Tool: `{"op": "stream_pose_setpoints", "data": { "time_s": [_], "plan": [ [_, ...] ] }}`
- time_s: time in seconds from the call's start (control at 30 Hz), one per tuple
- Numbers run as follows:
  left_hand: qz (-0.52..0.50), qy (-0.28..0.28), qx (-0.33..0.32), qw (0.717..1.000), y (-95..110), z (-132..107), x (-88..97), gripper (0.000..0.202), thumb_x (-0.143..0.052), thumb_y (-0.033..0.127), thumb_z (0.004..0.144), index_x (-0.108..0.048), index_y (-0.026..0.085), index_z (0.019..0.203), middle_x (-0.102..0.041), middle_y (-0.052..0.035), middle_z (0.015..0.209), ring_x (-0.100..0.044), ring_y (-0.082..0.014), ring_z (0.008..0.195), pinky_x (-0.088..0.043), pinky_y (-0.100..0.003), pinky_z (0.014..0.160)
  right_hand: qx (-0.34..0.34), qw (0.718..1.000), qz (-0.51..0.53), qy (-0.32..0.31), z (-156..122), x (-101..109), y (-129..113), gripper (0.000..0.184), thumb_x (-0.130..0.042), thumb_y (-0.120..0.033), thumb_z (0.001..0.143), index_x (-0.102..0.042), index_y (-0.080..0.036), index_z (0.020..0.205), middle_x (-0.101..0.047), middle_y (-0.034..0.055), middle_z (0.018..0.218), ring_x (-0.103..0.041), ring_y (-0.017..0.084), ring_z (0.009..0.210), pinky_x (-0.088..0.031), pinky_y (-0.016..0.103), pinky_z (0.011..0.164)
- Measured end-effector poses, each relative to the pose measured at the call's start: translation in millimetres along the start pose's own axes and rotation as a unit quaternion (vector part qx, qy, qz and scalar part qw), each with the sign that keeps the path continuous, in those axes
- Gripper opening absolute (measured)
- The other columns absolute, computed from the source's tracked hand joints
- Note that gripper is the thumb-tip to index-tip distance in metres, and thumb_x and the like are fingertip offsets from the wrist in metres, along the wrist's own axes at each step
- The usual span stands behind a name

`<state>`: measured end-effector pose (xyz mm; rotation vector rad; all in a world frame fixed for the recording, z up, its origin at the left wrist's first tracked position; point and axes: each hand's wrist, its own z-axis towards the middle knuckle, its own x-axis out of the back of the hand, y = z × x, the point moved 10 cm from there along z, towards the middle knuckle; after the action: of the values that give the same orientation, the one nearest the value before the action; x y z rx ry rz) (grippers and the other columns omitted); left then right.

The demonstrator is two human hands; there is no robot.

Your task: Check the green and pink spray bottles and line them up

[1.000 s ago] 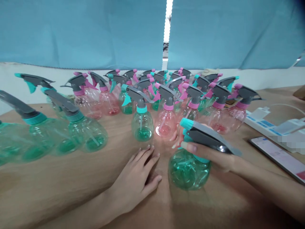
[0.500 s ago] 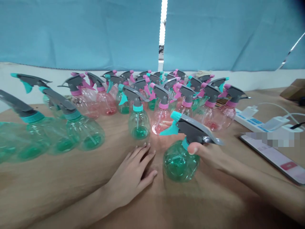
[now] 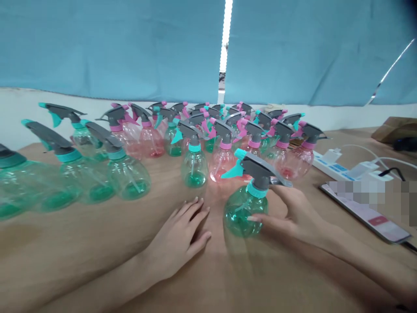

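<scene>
A spray bottle (image 3: 239,213) with a clear green body, teal collar and grey trigger head stands upright on the wooden table, its nozzle pointing left. My right hand (image 3: 295,213) is around its right side, the thumb on the lower body and the other fingers mostly hidden behind it. Flat on the table to the left rests my left hand (image 3: 179,234), fingers stretched out and nothing in them. Just beyond that hand is another green spray bottle (image 3: 194,167), and beside it a pink one (image 3: 223,163).
A row of green spray bottles (image 3: 128,178) stands at left; more pink and green ones crowd the back. To the right are a power strip (image 3: 332,165) with plugs and cables, a phone (image 3: 361,213) and a brown box (image 3: 391,129). A blue curtain (image 3: 114,48) hangs behind.
My right hand has slid from the spray bottle's neck down to its body, and the bottle now stands straighter. My left hand has barely moved. The view has shifted slightly.
</scene>
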<state>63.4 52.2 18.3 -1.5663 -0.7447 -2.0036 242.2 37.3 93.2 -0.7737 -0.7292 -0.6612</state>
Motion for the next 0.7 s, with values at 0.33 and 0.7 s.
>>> {"op": "stream_pose_setpoints", "data": {
  "time_s": [0.33,0.7],
  "plan": [
    [0.032,0.052,0.049,0.997,-38,-77,26.0,0.044,-0.045,0.042,0.097,-0.050,0.017,0.134,-0.049,-0.0084,0.140,-0.044,-0.0269,0.129,-0.037,-0.043,0.105,0.011,1.000,0.004,0.005,60,-53,-53,0.051,-0.067,-0.055,0.075,-0.058,-0.013,0.103,-0.070,0.0103,0.095,-0.066,0.027,0.086,-0.052,0.039,0.071],
    [0.053,0.053,0.102,0.992,-64,-115,42.4,0.045,-0.044,0.045,0.097,-0.051,0.019,0.133,-0.051,-0.0085,0.139,-0.047,-0.0278,0.127,-0.040,-0.045,0.103,-0.043,0.998,-0.042,0.022,132,-107,-81,0.058,-0.059,-0.063,0.077,-0.061,-0.014,0.109,-0.069,0.0128,0.104,-0.063,0.032,0.099,-0.050,0.043,0.077]
  ]
}}
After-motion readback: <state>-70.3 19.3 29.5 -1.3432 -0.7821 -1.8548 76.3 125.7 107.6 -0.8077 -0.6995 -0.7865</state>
